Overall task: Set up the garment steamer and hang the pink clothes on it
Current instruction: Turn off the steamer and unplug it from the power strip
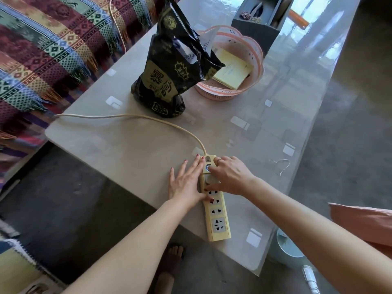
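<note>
Strip: a pale yellow power strip point(216, 211) lies flat on the desk point(131, 158), its long axis running from the near desk edge away toward the far side; the cord point(135, 117) leaves its far end and curves off left over the desk edge.
Right hand: the right hand point(229, 177) sits on the strip's far end, fingers curled over a white plug point(211, 179) seated in the first socket; a fingertip is at or just beside the blue-ringed switch point(208, 167).
Left hand: the left hand point(186, 183) lies flat, fingers straight, pressed along the strip's left side with the thumb across a socket face, holding nothing.
Key relation: both hands meet at the strip's far end; the right one is on the plug, so pushing straight down suits it while the left steadies.
Pink clothes: a pink fabric point(364, 223) shows at the right frame edge, well apart from the hands.
Steamer: a white, round-bodied unit point(284, 249) sits on the floor below the desk's near right corner, probably the steamer; only part of it shows.
Materials: hard plastic strip, glossy glass-topped desk, crinkled black foil bag point(169, 66), ribbed pink basket point(231, 64).
Stage: power hookup, judging by the plug; hanging not yet begun.
</note>
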